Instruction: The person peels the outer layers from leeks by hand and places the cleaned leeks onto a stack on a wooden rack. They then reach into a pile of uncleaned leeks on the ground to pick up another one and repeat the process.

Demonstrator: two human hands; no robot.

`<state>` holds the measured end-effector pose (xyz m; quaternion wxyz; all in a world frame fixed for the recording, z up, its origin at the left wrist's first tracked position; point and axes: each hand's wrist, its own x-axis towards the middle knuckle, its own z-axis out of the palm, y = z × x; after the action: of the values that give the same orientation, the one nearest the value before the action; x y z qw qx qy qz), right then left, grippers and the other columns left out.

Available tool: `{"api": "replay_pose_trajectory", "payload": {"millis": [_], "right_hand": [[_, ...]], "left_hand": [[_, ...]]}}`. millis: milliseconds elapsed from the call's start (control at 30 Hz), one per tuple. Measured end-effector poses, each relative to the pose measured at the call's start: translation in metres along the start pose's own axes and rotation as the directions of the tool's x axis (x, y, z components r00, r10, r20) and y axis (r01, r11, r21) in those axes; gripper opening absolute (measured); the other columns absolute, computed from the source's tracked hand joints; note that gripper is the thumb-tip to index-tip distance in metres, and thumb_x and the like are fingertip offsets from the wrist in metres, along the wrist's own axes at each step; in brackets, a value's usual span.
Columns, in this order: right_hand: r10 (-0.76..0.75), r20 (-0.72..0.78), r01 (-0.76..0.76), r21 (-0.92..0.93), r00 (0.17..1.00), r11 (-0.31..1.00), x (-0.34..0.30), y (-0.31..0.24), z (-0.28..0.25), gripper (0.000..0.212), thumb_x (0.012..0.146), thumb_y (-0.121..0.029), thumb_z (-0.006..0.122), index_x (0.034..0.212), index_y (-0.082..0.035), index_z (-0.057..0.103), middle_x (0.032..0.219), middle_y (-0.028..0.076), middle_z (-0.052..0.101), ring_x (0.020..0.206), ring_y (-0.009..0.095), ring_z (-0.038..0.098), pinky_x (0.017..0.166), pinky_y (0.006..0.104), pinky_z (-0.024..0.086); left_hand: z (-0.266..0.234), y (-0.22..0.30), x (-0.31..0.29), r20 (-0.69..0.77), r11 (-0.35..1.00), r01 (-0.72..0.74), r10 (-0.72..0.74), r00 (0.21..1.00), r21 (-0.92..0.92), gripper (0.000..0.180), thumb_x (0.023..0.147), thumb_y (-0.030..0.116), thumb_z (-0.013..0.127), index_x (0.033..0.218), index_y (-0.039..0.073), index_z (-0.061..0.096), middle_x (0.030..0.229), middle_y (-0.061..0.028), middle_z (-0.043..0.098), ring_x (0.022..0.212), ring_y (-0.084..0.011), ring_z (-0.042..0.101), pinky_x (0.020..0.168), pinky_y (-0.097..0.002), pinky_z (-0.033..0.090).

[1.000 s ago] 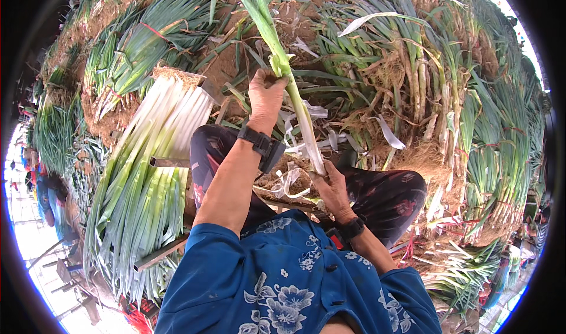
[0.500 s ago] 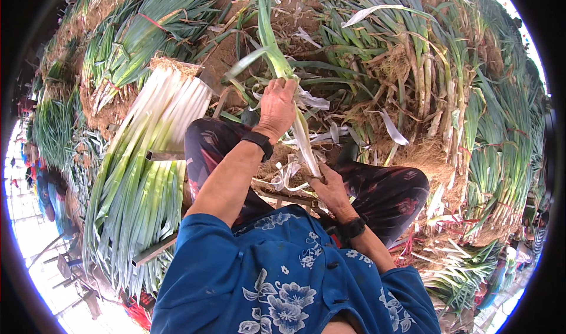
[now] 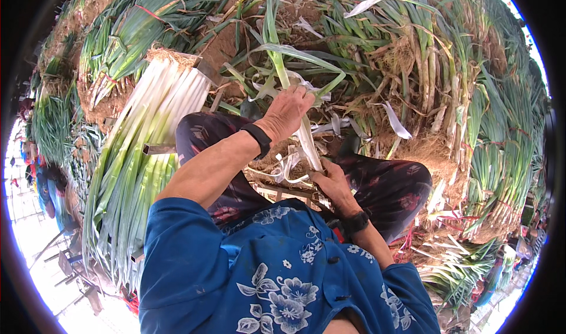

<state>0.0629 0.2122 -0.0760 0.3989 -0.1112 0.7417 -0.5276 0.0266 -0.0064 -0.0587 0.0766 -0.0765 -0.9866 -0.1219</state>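
Together, left hand (image 3: 290, 107) angled across and right hand (image 3: 333, 184) nearer the lap, the hands grip one leek (image 3: 307, 138).

Brown ground (image 3: 221, 52) bears red-tied green-onion bundles (image 3: 138, 36) and loose pale leaf strips (image 3: 396, 122); a metal rack (image 3: 160, 149) carries white-stemmed green onions (image 3: 138, 131) lying side by side
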Motion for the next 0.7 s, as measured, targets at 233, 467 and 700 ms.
{"api": "replay_pose_trajectory", "payload": {"millis": [233, 467, 700], "right_hand": [[-0.039, -0.04, 0.039, -0.016, 0.998, 0.999, 0.016, 0.011, 0.002, 0.031, 0.079, -0.016, 0.064, 0.103, 0.003, 0.06, 0.076, 0.005, 0.061, 0.068, 0.011, 0.053, 0.065, 0.0265, 0.045], [-0.245, -0.089, 0.218, -0.234, 0.966, 0.947, 0.023, 0.015, -0.002, 0.035, 0.082, -0.025, 0.066, 0.107, -0.001, 0.06, 0.09, 0.008, 0.065, 0.083, 0.015, 0.06, 0.074, 0.0294, 0.048], [-0.281, -0.133, 0.303, 0.184, 0.95, 0.935, 0.028, -0.029, 0.005, 0.04, 0.084, -0.029, 0.067, 0.114, -0.005, 0.058, 0.103, 0.006, 0.063, 0.093, 0.016, 0.06, 0.084, 0.031, 0.048]], "left_hand": [[-0.004, 0.042, -0.011, -0.126, 0.963, -0.003, -0.032, 0.991, -0.268, 0.027, 0.068, -0.005, 0.056, 0.093, 0.002, 0.053, 0.084, -0.0154, 0.052, 0.082, -0.0366, 0.056, 0.071, -0.0418, 0.048], [-0.025, 0.118, -0.038, -0.077, 0.743, 0.015, -0.089, 0.993, -0.669, 0.023, 0.073, -0.001, 0.057, 0.095, 0.002, 0.051, 0.084, -0.0153, 0.052, 0.08, -0.0373, 0.056, 0.066, -0.0418, 0.047], [-0.076, 0.137, -0.049, 0.096, 0.291, 0.061, 0.104, 0.99, -0.955, 0.023, 0.075, 0.001, 0.063, 0.097, 0.003, 0.054, 0.088, -0.0135, 0.056, 0.085, -0.0324, 0.059, 0.073, -0.0365, 0.047]]}}
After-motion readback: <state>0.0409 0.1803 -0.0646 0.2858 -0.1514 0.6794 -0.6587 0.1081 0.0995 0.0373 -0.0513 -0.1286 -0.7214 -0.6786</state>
